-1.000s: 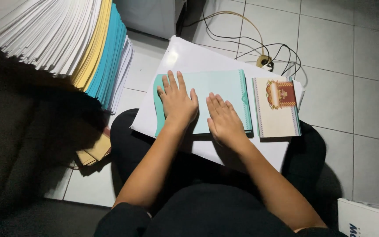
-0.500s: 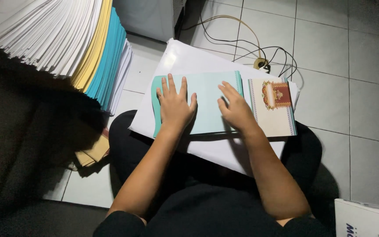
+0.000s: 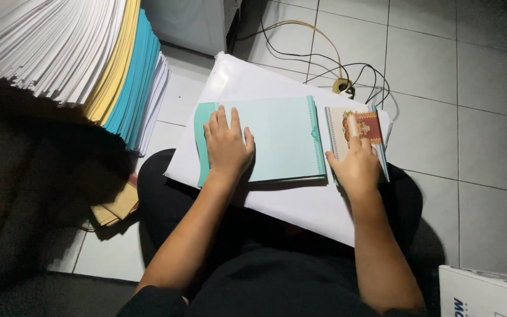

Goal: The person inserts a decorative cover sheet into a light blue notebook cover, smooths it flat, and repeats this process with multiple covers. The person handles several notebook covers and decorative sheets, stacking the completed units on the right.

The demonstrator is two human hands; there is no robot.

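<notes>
Head view: the left hand (image 3: 227, 147) lies flat, fingers together, on the pale green card (image 3: 277, 138), which rests on a large white sheet (image 3: 300, 205) across the person's lap. The card's long axis runs left to right. The right hand (image 3: 356, 164) has moved off the green card since half a second ago; its extended fingers now press on the ornate printed card (image 3: 356, 126) just beside it, gripping nothing.
</notes>
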